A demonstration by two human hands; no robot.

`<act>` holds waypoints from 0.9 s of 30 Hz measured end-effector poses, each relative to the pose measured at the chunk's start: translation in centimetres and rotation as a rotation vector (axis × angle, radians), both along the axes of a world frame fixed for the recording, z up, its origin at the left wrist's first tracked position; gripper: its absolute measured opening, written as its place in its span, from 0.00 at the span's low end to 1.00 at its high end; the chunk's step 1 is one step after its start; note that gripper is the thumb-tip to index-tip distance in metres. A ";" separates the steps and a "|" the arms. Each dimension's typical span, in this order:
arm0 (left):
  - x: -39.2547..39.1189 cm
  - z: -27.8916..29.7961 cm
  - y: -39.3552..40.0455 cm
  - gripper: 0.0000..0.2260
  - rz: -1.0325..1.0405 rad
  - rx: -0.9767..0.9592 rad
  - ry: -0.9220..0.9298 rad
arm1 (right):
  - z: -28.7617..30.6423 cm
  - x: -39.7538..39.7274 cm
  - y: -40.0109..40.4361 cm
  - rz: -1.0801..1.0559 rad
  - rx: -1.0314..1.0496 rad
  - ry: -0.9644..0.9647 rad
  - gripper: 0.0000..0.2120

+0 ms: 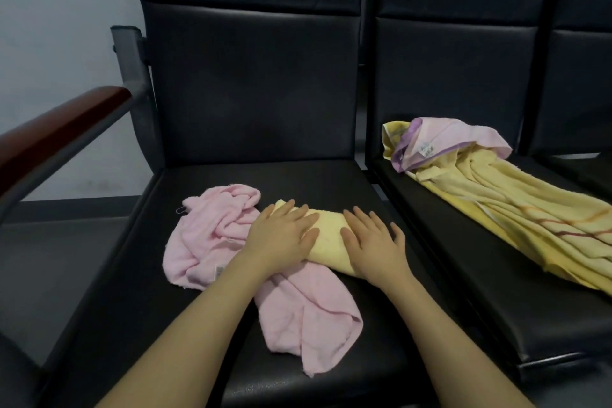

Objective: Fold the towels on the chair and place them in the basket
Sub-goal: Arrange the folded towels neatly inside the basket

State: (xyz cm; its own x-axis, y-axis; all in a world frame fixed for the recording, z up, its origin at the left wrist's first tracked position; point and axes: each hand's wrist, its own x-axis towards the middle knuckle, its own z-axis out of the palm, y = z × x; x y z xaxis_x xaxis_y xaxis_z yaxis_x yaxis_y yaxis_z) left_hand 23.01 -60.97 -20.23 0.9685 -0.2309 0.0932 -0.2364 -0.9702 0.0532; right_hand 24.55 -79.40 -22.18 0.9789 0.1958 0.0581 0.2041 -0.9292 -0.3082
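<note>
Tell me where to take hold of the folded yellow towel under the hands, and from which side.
Probably grip the small folded yellow towel at its two short ends, coming from left and right. It lies as a flat, thick bundle across the seat, partly on the crumpled pink towel, with the left hand and right hand pressing flat on it. Holding both ends should keep the fold closed.

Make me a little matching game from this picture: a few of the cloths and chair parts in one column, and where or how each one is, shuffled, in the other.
Things:
1. small yellow towel
2. pink towel
3. striped yellow towel
4. armrest

States:
A. crumpled on the near seat
B. pressed flat under both hands
C. reddish-brown, at the far left
D. spread along the neighbouring seat

Pairs: 1-B, 2-A, 3-D, 4-C. The left hand and right hand lie flat on it.
</note>
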 end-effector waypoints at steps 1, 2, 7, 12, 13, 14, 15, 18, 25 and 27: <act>0.0 0.0 0.0 0.21 0.016 -0.036 0.013 | 0.1 -0.3 -0.1 -0.004 0.012 0.004 0.24; 0.1 0.0 0.0 0.21 0.039 -0.084 0.016 | 0.1 -0.6 -0.1 -0.011 0.034 0.006 0.24; -0.1 0.1 0.5 0.18 0.197 -0.365 -0.140 | 0.4 -1.6 -1.4 -0.126 0.234 0.000 0.22; 0.2 0.5 0.3 0.15 0.300 -0.389 -0.298 | 0.9 -2.0 -1.6 -0.180 0.402 -0.079 0.16; 0.3 0.4 0.3 0.16 0.318 -0.329 -0.270 | 0.9 -1.9 -1.5 -0.201 0.440 -0.091 0.15; 0.4 0.3 0.3 0.16 0.335 -0.250 -0.224 | 0.8 -1.7 -1.3 -0.224 0.468 -0.104 0.15; 0.4 0.1 0.3 0.17 0.352 -0.177 -0.177 | 0.8 -1.5 -1.2 -0.243 0.474 -0.114 0.14; 0.3 0.0 0.7 0.19 0.370 -0.109 -0.093 | 0.8 -1.1 -1.0 -0.274 0.425 -0.072 0.19; 0.0 0.6 1.4 0.18 0.315 -0.113 -0.046 | 1.1 -0.4 -0.5 -0.232 0.290 0.049 0.28; 0.0 0.7 1.1 0.18 0.301 -0.138 -0.058 | 1.2 -0.4 -0.5 -0.211 0.316 0.046 0.29</act>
